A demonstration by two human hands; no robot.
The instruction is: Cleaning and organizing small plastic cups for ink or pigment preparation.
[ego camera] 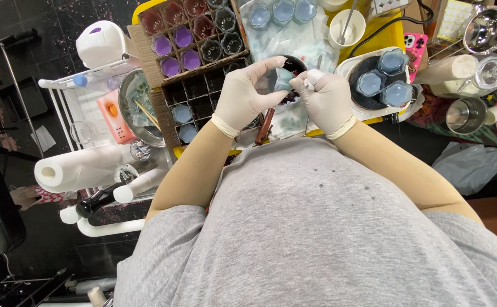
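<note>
Both my hands wear pale latex gloves and meet over a small dark glass jar at the table's near edge. My left hand curls round the jar's left side and holds it. My right hand pinches a thin white wick or stick at the jar's rim. The jar's contents look dark and are mostly hidden by my fingers. A brown-handled tool lies on the table just below my left hand.
A cardboard divider tray holds several jars with purple, red and blue wax. A round plate to the right carries three blue-filled jars. Metal cups, a steel bowl, a paper towel roll and a pink phone surround me.
</note>
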